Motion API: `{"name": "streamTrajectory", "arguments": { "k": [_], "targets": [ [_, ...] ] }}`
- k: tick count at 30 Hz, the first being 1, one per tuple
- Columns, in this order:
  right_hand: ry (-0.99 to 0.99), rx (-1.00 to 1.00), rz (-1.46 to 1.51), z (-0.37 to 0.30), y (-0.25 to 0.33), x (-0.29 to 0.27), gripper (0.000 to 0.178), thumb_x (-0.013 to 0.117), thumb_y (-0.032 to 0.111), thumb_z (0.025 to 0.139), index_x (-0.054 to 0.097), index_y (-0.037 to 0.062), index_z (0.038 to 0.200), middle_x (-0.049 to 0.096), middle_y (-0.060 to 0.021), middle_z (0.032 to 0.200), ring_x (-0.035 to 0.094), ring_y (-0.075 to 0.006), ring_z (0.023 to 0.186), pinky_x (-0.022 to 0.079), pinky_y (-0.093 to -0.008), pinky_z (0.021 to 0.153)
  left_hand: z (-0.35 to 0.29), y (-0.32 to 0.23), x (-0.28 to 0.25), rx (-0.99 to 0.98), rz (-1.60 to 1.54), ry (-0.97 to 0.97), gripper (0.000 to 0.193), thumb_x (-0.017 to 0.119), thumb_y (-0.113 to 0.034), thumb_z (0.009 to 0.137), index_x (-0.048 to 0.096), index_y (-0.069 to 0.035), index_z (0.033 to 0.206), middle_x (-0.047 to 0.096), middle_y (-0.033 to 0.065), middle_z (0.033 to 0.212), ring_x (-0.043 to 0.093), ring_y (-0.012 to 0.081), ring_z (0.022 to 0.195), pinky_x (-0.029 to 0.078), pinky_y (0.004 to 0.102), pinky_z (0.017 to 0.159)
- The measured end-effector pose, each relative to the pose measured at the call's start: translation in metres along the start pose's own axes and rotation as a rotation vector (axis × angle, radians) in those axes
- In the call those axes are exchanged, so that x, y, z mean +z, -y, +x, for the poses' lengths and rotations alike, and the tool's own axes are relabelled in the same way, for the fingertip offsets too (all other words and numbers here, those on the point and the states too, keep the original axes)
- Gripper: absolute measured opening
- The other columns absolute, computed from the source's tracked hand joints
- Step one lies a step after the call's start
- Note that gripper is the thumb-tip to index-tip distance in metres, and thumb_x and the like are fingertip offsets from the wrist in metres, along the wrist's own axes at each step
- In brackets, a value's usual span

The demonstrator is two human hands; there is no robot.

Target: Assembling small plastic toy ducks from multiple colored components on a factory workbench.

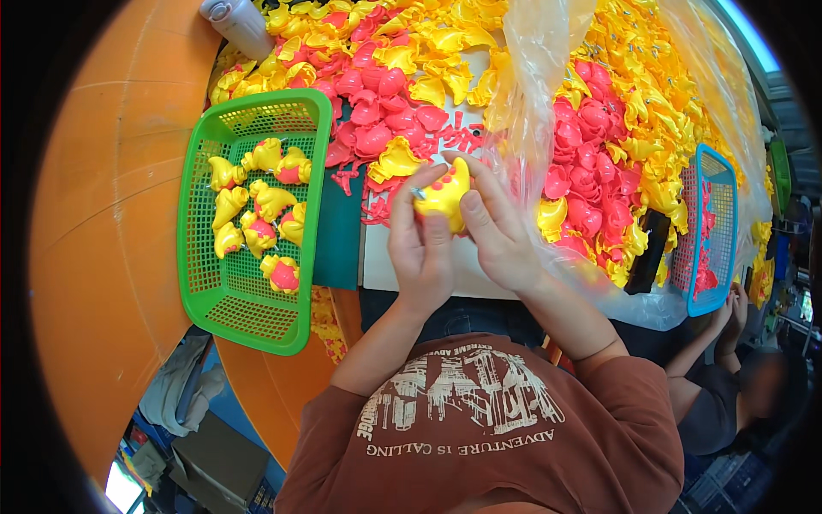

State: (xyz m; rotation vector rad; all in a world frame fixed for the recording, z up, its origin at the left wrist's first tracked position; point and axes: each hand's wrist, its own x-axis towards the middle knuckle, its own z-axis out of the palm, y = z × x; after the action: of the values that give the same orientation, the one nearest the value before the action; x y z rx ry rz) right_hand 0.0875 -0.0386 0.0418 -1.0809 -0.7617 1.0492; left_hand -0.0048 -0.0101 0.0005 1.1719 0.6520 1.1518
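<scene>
Between my two hands, over the near edge of the white tabletop point(390, 261), is a yellow plastic toy figure point(447, 201) with a curved pointed end and red spots. My left hand point(421, 253) grips its left side, thumb pressed on the lower edge. A small shiny metal piece point(419, 194) shows there by my fingers; its exact kind is unclear. On the other side, my right hand point(497, 227) has its fingers around the figure and its thumb against it. A loose yellow shell point(396, 160) lies just beyond my left hand, beside a heap of pink parts point(377, 107).
To the left, a green basket point(295, 336) holds several yellow-and-pink figures point(272, 200). Yellow shells point(454, 38) cover the far tabletop, near a bottle point(240, 27). Clear plastic sheeting point(535, 94) hangs at right, before a blue basket point(724, 248) and a co-worker's hands point(733, 315).
</scene>
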Motion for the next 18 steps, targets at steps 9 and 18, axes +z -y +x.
{"name": "streamTrajectory", "arguments": {
  "k": [9,18],
  "targets": [
    [-0.175,-0.010,-0.058,0.019,-0.028,-0.022,0.028,0.040,0.024,0.097,0.056,0.0010,0.094,0.058,-0.0056,0.088,0.055,-0.0076,0.074,0.045,-0.0206,0.064,-0.008,-0.007,0.014,-0.044,0.048,-0.033,0.041,0.048,-0.022,0.095,0.044,0.005,0.126,0.049,0.0120,0.125,0.044,0.0180,0.113,0.036,0.0287,0.092],
    [-0.121,0.371,0.113,0.027,-0.005,-0.007,0.033,0.040,0.030,0.097,0.055,0.0022,0.086,0.056,-0.0042,0.077,0.054,-0.0093,0.068,0.043,-0.0213,0.059,0.003,-0.001,-0.004,-0.237,-0.271,0.019,0.042,0.045,-0.018,0.097,0.039,0.006,0.131,0.054,0.0073,0.114,0.051,0.0057,0.092,0.042,0.0173,0.077]
  ]
}}
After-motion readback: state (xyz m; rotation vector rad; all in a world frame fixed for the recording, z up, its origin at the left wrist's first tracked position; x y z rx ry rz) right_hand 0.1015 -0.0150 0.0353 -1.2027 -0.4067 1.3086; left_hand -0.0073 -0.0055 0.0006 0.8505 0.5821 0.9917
